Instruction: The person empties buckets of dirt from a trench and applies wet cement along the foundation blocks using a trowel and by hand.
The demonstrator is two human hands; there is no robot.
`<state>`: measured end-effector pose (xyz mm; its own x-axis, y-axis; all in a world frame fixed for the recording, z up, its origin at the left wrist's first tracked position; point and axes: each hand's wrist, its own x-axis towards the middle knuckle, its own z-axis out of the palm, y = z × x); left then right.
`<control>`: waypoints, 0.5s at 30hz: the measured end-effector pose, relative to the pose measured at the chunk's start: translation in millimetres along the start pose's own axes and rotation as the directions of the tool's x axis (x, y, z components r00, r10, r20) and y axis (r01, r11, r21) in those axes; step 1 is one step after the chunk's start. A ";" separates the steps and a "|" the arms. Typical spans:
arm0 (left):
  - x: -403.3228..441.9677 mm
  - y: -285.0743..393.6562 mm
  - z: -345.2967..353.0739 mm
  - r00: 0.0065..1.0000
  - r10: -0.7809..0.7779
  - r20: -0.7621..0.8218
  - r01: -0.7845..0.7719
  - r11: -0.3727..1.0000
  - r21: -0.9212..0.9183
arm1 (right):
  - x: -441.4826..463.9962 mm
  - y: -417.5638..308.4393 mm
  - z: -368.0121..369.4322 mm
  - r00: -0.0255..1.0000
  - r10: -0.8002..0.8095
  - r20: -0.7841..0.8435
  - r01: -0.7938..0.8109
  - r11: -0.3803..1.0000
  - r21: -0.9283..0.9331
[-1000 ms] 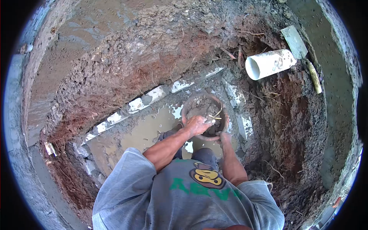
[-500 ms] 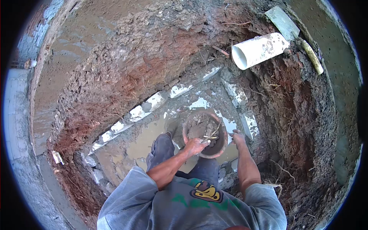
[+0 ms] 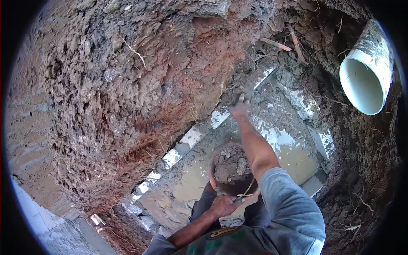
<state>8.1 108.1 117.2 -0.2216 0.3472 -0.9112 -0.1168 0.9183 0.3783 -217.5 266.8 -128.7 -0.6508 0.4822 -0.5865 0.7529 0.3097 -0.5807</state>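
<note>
A round reddish-brown bucket (image 3: 212,177) stands between my knees on the wet floor of the pit, with lumps of mud (image 3: 231,163) inside it. My left hand (image 3: 225,206) is closed on its near rim, beside a thin handle (image 3: 250,187). My right hand (image 3: 239,110) is stretched out beyond the bucket to the dark mud (image 3: 229,94) at the foot of the earth bank. One of its digits points away from me; the other fingers are mostly hidden against the mud.
Mud-smeared white blocks (image 3: 192,136) line the bank side, with more blocks (image 3: 301,102) at the right. Muddy water (image 3: 293,159) pools on the floor. A wide white pipe (image 3: 365,80) sticks out at upper right. Roots (image 3: 135,52) poke from the steep earth bank (image 3: 140,89).
My right hand has left the bucket's right side and reached forward to the mud by the bank. My left hand remains at the rim. The view has shifted and turned.
</note>
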 end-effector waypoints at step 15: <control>2.3 -36.1 -45.8 0.995 0.049 -0.092 -0.053 0.998 -0.031 | -18.0 -15.1 59.4 0.883 -0.359 0.303 0.470 0.673 -0.571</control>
<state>-32.5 67.0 108.9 -0.3151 0.3733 -0.8726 -0.1348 0.8925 0.4305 -223.0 204.7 -142.8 -0.8746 0.0661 -0.4803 0.2574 0.9028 -0.3444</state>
